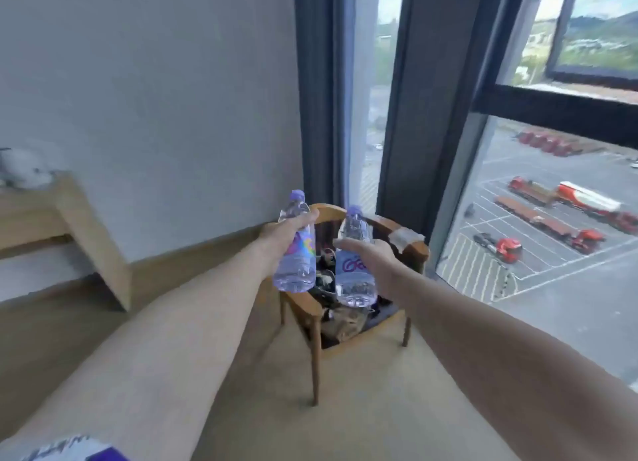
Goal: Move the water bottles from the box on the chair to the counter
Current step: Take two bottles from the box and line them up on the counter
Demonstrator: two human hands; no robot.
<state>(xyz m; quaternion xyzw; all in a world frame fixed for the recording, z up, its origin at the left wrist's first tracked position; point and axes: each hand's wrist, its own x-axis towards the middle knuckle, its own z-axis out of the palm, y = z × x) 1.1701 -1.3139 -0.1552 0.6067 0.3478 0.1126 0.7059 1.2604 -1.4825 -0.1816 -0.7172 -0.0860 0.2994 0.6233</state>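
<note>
**Two bottles lifted, one in each hand, above the chair**

Head view: the left hand [291, 227] wraps its fingers round the upper part of one bottle [296, 250], and the right hand [371, 253] grips a second bottle [355, 264] about its middle. Both bottles stand nearly upright, caps up, close side by side but apart — held so, probably, to carry two at once and halve the trips. They hang in the air over the wooden chair [321, 308], which sits far in the corner beside the window [552, 219]. The seat holds a dark jumble; I cannot make out a box or count further bottles there. To the left, a pale wooden shelf or counter [69, 212] runs along the wall — likely the place to set them down, though that is a guess. Both arms reach well forward, so the bottles look freshly raised and not yet carried off.
</note>
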